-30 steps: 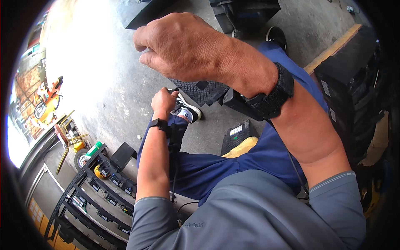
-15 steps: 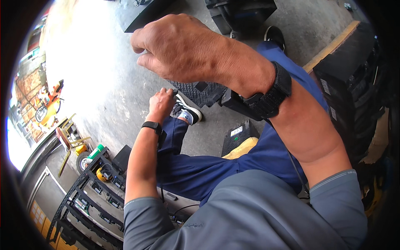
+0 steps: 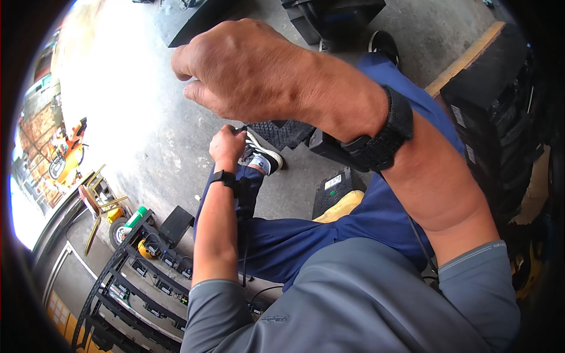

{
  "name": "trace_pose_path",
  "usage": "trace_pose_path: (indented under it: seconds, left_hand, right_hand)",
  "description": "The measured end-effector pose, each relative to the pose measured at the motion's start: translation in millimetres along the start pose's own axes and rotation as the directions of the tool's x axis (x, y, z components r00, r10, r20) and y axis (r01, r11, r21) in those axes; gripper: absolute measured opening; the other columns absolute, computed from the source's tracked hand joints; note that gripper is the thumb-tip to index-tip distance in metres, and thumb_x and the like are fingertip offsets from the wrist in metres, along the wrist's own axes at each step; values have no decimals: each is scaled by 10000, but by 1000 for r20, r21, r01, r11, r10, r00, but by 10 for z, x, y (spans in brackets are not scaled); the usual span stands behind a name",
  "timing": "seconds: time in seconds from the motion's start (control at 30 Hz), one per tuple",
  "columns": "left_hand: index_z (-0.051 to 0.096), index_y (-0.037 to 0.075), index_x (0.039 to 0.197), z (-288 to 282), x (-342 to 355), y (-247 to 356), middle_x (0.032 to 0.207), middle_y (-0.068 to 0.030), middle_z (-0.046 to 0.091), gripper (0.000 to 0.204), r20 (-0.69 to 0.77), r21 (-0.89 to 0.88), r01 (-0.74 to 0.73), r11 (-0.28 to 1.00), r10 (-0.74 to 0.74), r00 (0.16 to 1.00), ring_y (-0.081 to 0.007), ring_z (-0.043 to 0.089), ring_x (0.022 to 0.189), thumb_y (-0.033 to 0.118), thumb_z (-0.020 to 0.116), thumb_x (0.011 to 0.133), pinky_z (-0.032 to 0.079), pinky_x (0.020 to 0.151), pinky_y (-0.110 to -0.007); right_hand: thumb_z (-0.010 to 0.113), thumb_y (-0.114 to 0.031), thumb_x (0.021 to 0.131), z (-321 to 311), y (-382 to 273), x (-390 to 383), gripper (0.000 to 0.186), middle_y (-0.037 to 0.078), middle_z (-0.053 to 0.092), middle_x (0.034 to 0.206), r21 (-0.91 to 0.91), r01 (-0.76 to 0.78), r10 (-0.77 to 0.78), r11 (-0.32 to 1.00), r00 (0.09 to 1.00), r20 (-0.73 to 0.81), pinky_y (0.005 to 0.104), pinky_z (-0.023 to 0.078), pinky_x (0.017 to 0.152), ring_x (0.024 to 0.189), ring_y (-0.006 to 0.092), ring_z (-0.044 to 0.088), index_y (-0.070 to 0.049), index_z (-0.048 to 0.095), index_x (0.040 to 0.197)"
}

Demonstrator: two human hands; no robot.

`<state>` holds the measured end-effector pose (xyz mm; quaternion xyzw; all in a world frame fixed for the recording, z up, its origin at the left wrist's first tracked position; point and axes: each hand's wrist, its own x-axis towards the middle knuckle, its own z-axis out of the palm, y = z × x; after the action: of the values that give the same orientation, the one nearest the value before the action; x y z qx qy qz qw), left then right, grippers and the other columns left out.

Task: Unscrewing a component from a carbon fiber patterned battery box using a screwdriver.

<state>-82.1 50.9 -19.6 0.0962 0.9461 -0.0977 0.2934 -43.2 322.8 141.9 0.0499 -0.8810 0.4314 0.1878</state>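
Note:
My right hand is raised large in the upper middle, its fingers curled and its thumb bent in below. The hand's own back hides whatever it may hold. Lower down, above a shoe, my left hand is closed at the corner of a black textured panel. A small dark part of the panel shows by its fingertips. The panel lies in front of my feet, partly covered by my right hand and wrist. Black straps go round both wrists, one on the right and another on the left.
Black boxes stand on the concrete floor ahead. A labelled black piece and a yellow pad lie between my legs. To the left are a black rack and a chair; at right, stacked black parts.
My left forearm has shifted slightly right and the left hand has dipped a little. My right hand has moved slightly left, covering more of the black textured panel.

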Motion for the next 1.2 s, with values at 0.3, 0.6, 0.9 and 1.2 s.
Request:
trace_pose_path:
  seconds: [0.3,0.6,0.9,1.2]
  left_hand:
    - [661,80,1256,85,-74,-150,1123,-204,723,514,-56,-108,-138,985,132,990,-371,684,1090,294,794,808,534,928,-452]
    - [664,121,1182,64,-140,-82,1095,-164,692,389,-87,49,-172,984,176,981,-385,668,1044,252,772,832,527,894,-484]
    - [726,83,1139,105,-102,-78,1023,-170,755,389,-137,-87,-126,988,113,984,-362,712,996,325,754,835,546,895,-449]
    - [727,86,1162,146,-2,-107,1072,-162,751,469,-57,-255,59,965,-76,995,-368,701,1045,414,760,829,543,912,-449]
  right_hand:
    - [709,-178,913,2,11,64,178,179,743,847,-13,-36,36,999,998,45,395,619,750,806,307,758,-9,723,965]
    - [709,-173,919,24,11,50,171,177,744,850,6,-20,20,1000,998,51,391,622,756,817,305,760,-12,724,977]
    - [716,-178,912,26,-12,61,171,174,744,847,-26,-29,31,999,998,55,381,627,740,817,304,760,-16,723,965]
    - [718,-166,912,82,9,54,168,185,743,845,-28,4,-4,1000,1000,17,380,628,730,808,305,762,-8,725,968]
